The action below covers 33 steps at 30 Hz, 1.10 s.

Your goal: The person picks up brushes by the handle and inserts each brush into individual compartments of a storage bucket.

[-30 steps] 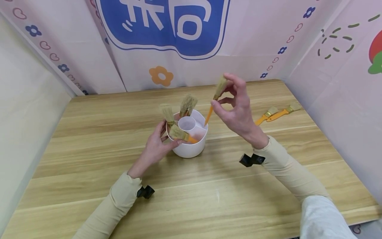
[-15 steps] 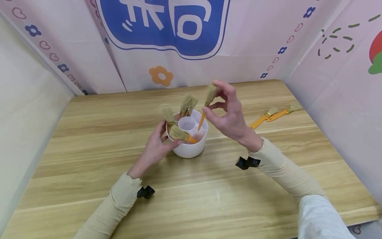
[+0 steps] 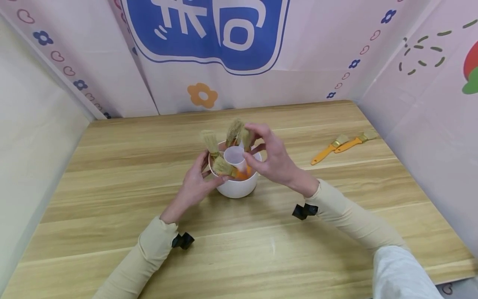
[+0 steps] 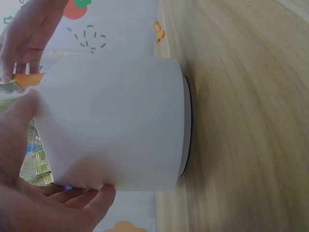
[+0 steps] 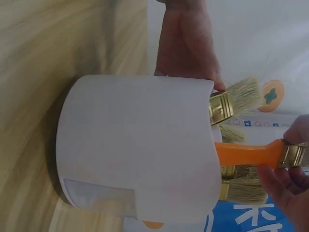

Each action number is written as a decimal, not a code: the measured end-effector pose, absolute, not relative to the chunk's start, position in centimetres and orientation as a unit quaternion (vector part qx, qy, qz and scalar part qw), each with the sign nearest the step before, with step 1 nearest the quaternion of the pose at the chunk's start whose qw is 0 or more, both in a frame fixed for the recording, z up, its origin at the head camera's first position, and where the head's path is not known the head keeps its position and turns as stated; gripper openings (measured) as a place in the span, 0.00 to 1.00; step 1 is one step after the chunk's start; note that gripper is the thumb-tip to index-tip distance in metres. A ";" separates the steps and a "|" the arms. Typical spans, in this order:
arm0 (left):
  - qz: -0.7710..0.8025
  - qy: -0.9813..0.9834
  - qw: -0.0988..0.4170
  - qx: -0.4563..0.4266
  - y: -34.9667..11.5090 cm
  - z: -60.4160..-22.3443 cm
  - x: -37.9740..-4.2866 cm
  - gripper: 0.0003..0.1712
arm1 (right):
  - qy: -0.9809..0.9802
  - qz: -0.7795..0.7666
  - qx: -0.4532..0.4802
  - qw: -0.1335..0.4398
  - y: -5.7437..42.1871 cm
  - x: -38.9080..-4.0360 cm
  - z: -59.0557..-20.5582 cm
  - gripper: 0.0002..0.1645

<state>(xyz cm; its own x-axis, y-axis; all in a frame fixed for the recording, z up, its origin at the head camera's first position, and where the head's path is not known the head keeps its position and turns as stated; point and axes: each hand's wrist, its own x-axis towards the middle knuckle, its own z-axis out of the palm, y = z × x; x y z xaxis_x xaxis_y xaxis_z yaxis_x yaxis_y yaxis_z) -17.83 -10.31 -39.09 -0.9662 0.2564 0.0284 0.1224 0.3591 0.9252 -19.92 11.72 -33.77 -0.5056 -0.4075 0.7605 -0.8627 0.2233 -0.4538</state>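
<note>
A white round holder [image 3: 237,190] with a round cup in its middle stands on the wooden table. My left hand [image 3: 197,182] grips its left side, thumb near the rim and fingers round the wall. My right hand [image 3: 274,161] pinches a paintbrush [image 5: 248,154] at the metal band, bristles up. Its orange handle goes down inside the rim in the right wrist view. Several other bristle brushes are in the holder, among them one leaning at the front [image 3: 223,167], one at the left [image 3: 210,141] and one at the back [image 3: 235,129]. Their lower ends are hidden.
To the right on the table [image 3: 298,249] lie two more orange-handled paintbrushes, a nearer one [image 3: 328,150] and a farther one [image 3: 354,142], close together. A printed wall sheet [image 3: 298,87] rises behind the table's back edge, with further walls at both sides.
My right hand has moved left and down with the paintbrush, from beside and above the holder to its rim, and the handle has gone inside. The left hand keeps its place.
</note>
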 end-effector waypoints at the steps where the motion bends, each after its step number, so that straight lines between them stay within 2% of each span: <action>1: 0.553 0.823 0.061 0.115 -10.3 -39.1 -17.8 0.53 | -0.743 0.446 0.432 0.249 11.7 -19.9 -34.0 0.36; 16: 0.553 0.822 0.064 0.120 -10.2 -39.3 -18.0 0.54 | -0.774 0.384 0.444 0.236 11.2 -19.6 -36.0 0.36; 33: 0.549 0.824 0.057 0.126 -10.4 -39.3 -17.8 0.51 | -0.805 0.315 0.432 0.256 10.7 -19.2 -36.6 0.37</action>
<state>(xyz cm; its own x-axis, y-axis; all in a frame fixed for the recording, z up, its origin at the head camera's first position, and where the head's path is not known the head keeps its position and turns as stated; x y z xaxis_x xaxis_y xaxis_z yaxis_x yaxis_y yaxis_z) -17.84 -10.43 -39.28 -0.9616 0.2708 0.0447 0.1457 0.3657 0.9192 -19.23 10.74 -36.58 -0.4959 -0.5338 0.6849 -0.8568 0.4289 -0.2861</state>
